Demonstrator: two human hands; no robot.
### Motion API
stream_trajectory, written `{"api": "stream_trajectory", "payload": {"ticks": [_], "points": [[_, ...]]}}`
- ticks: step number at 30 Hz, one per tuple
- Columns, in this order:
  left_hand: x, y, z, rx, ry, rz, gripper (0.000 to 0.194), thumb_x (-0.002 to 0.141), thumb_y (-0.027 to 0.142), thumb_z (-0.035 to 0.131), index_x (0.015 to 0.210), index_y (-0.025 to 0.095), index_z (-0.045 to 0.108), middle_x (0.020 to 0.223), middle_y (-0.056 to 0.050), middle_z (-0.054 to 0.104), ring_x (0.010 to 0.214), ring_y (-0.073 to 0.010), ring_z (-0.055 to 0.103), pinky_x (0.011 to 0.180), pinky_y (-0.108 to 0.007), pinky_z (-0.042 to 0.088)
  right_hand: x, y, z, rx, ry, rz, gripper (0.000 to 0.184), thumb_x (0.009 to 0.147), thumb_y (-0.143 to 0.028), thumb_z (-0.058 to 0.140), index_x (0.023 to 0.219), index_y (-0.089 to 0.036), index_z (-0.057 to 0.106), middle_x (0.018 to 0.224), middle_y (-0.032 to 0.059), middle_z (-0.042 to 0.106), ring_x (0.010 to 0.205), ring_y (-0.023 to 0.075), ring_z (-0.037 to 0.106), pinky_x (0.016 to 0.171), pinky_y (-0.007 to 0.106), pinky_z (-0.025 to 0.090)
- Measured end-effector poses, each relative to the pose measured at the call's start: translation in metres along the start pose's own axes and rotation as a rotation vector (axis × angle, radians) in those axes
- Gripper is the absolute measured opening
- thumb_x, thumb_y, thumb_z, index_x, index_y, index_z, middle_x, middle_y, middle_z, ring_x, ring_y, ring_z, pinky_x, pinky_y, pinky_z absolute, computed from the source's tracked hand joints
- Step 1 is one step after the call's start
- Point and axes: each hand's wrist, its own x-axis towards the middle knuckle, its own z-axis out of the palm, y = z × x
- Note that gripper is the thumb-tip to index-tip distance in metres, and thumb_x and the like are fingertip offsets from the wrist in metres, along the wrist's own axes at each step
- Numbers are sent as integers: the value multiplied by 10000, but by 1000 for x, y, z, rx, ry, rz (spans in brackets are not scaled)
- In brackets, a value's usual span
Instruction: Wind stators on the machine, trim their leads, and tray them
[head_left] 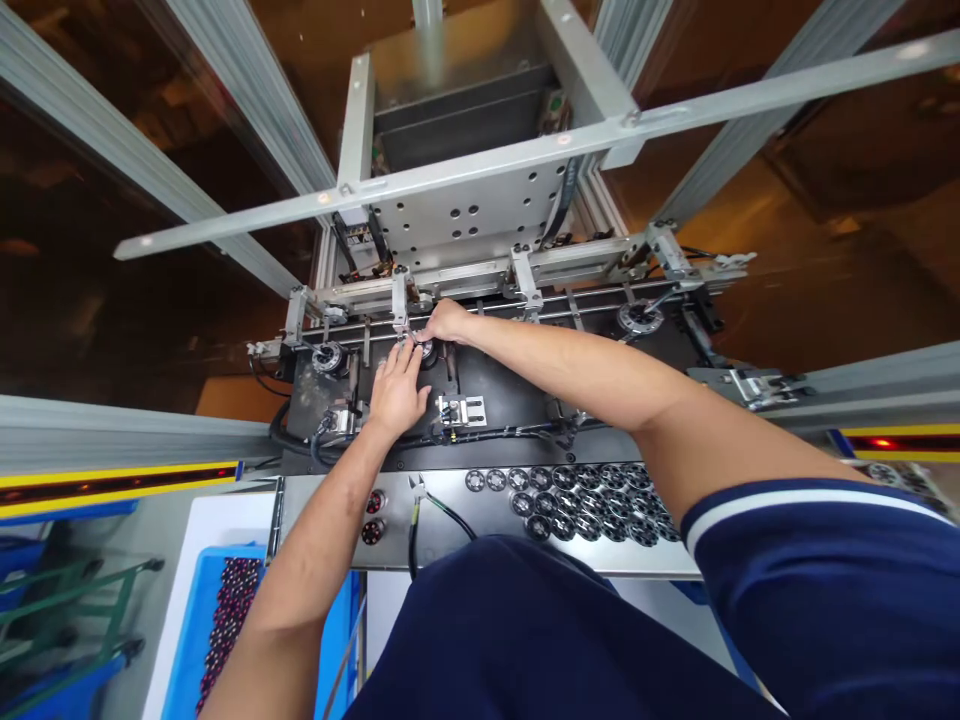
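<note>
Lying in blue bin: red-black parts; left hand, grip unclenched, right hand, grip can't tell, at round part

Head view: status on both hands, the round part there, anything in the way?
Left hand: fingers extended, tips at round part. Right hand: also there, hold unclear. Part half hidden by hands. Metal bracket close beyond left fingertips.

The hands partly hide a round part; the bottom edge crops the blue bin.

The head camera looks forward and down — from close above.
</note>
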Motion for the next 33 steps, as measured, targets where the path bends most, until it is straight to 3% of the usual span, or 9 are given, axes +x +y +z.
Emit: {"api": "stream_trajectory", "payload": {"ticks": [3,6,9,13,18,23,28,30,33], "points": [[-1,2,-4,21,3,7,727,812,214,686,1489,130,433,1601,-188,393,1498,-374,349,1191,-529,376,-29,-15,-18,-118,-5,-63,209,762,-261,827,862,-103,733,907,94,737,926,242,686,867,382,537],[-3,3,-4,7,18,5,757,806,175,687,1508,159,404,1618,-186,358,1493,-372,360,1190,-539,369,-72,-12,-57,-203,-49,-176,187,748,-278,834,833,-128,761,900,68,747,956,227,680,896,320,497],[-3,3,-3,-22,24,5,760,786,142,697,1495,161,423,1618,-188,356,1490,-381,362,1187,-550,367,-116,18,-111,-325,-38,-273,193,836,-344,743,843,-154,775,860,41,748,879,196,685,854,304,489],[-4,1,-13,-47,29,18,685,781,183,723,1429,139,504,1597,-206,390,1483,-364,381,1186,-501,384,-140,75,-155,-579,236,-199,204,918,-229,606,928,-111,773,889,111,738,867,244,674,842,366,491],[-13,20,-43,-129,256,-18,514,878,326,643,1357,154,572,1538,-188,481,1433,-320,471,1179,-494,409,-126,109,-133,-572,145,-320,278,784,-178,777,1060,-155,765,1220,110,680,1151,264,597,1023,372,435],[-30,82,-64,-243,420,95,400,912,387,609,1239,157,631,1411,-140,609,1350,-271,558,1161,-488,441,-110,114,-117,-524,156,-311,158,881,-180,663,975,-159,788,1266,110,669,1178,250,586,1069,374,409],[-23,143,-36,-309,340,131,373,936,335,571,1269,169,592,1504,-151,521,1417,-291,483,1179,-504,418,-91,115,-121,-502,182,-105,170,873,-192,649,932,-94,775,1021,120,749,1013,245,676,921,310,496],[-10,157,-15,-297,272,106,421,929,284,569,1329,154,553,1543,-180,469,1465,-322,415,1193,-525,394,-79,113,-121,-498,156,-8,175,846,-239,718,907,-81,762,896,100,751,913,239,698,851,310,527],[16,167,13,-255,199,52,527,896,204,585,1406,115,484,1586,-228,390,1511,-372,320,1203,-560,362,-59,108,-122,-479,118,107,256,899,-345,716,986,-104,712,966,65,732,901,203,698,844,354,570]]}}
